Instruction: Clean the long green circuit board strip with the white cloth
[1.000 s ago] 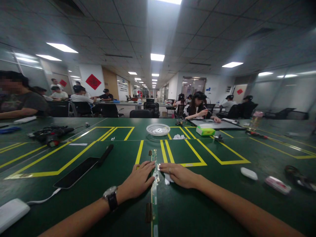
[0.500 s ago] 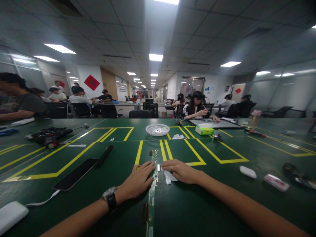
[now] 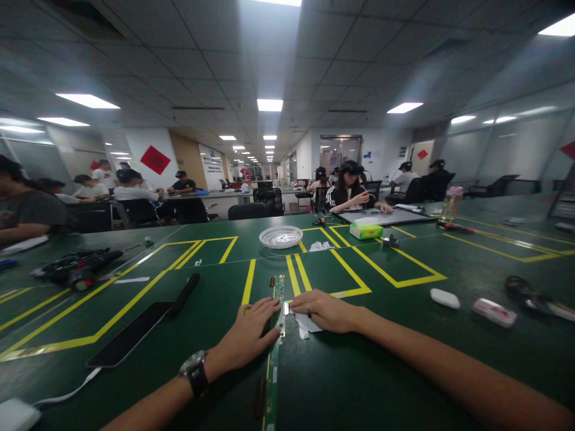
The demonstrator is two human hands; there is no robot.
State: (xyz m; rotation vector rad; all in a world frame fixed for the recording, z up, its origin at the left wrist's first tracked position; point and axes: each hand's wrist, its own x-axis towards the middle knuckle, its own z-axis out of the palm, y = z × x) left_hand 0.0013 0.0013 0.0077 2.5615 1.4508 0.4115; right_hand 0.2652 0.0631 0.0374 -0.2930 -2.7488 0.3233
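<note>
A long, narrow green circuit board lies lengthwise on the table in front of me, with brown connectors along its left edge. My left hand holds it, fingertips and thumb resting on its upper part. Opposite, my right hand has its fingers together over a white flat strip with a silver metal end, which meets the board's right edge. White paper-like pieces stick out under that palm. The fingers partly hide the strip, so I cannot tell whether its end is plugged in.
A white woven basket stands beyond the board. To the left lie a phone on a cable and a black power tool. A white case and a pink-white box lie to the right. A person sits across the table.
The view has turned slightly to the right, so most things sit a little further left. Both hands keep nearly the same places at the board and strip.
</note>
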